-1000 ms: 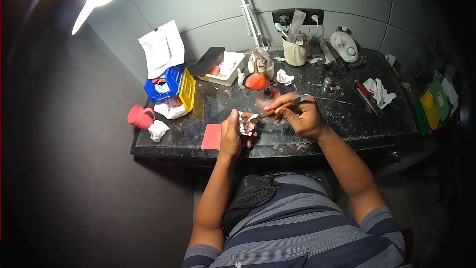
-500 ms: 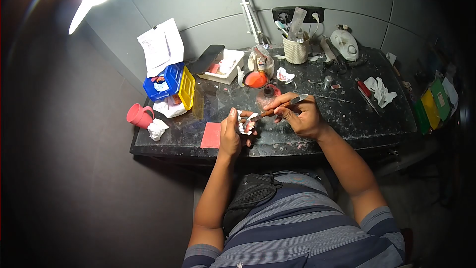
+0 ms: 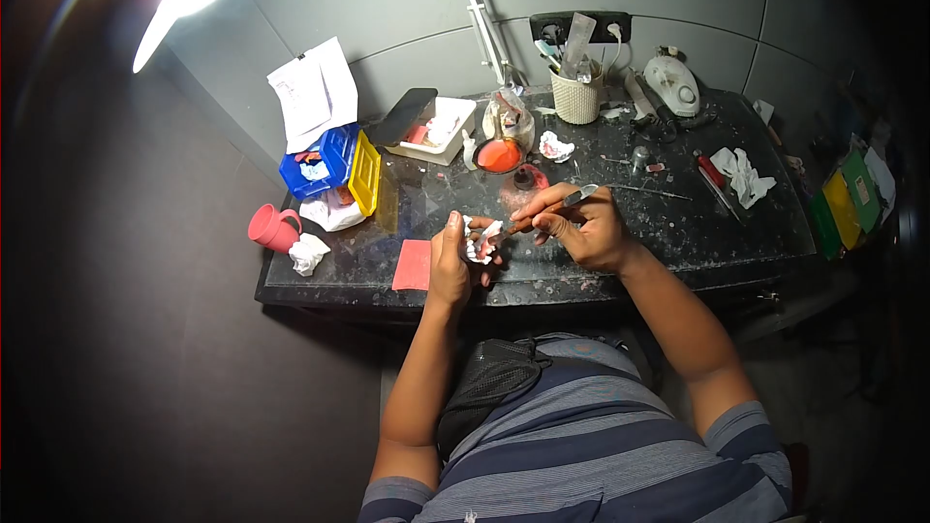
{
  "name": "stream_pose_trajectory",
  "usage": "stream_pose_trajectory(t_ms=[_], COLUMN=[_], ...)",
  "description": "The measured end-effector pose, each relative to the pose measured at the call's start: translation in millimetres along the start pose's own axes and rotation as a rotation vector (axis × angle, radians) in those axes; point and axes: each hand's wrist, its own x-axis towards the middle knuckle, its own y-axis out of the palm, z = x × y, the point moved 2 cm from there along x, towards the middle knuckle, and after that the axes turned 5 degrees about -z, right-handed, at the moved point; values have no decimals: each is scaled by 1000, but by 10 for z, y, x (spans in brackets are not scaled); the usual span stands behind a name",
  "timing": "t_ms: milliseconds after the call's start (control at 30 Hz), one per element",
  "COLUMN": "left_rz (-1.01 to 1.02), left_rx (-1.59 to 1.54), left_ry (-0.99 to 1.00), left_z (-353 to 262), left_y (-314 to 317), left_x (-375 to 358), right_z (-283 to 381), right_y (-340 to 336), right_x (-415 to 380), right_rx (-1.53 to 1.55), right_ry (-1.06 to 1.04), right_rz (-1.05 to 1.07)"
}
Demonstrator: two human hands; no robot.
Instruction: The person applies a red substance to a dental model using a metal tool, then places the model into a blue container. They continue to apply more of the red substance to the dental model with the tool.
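Note:
A white dental cast (image 3: pixel 481 239) with pinkish-red material on it is held in my left hand (image 3: pixel 453 260), thumb and fingers around its sides. My right hand (image 3: pixel 593 230) is closed on a slim carving tool (image 3: pixel 554 210) with a brown handle and a metal blade at its upper end. The tool's lower end points at the cast's right side, close to it; whether they touch is unclear. Just behind my right hand stands a glass burner (image 3: pixel 524 181) with a dark top. A pink wax sheet (image 3: pixel 413 264) lies left of my left hand.
Behind the hands are a pan of red wax (image 3: pixel 500 155), another cast (image 3: pixel 556 146) and a white box (image 3: pixel 453 131). A pink mug (image 3: pixel 274 228) and blue bin (image 3: pixel 320 168) stand left. A cup of tools (image 3: pixel 577 98), red-handled tool (image 3: pixel 710 171) and tissue (image 3: pixel 743 177) are right.
The tool's lower end and my right fingertips have shifted slightly left and down beside the cast. My left hand keeps its hold on the cast, which looks slightly turned.

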Motion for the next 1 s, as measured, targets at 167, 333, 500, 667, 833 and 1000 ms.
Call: stream_pose_trajectory(t_ms=[167, 333, 500, 667, 833, 1000], left_rz=[8, 7, 4, -14, 3, -1], left_rx=[3, -6, 1, 4, 13, 14], left_ry=[10, 21, 14, 9, 6, -2], left_z=[7, 8, 1, 3, 23, 7], left_y=[-12, -8, -7, -9, -33, -16], left_x=[2, 1, -5, -5, 12, -4], right_z=[-29, -7, -6, 17, 17, 21], right_y=[-12, 0, -2, -24, -27, -36], right_x=[-14, -10, -15, -8, -7, -4], right_rx=[-40, -43, -5, -5, 3, -28], right_ry=[-12, -3, 27, 32, 47, 29], right_rz=[9, -18, -39, -34, -50, -38])
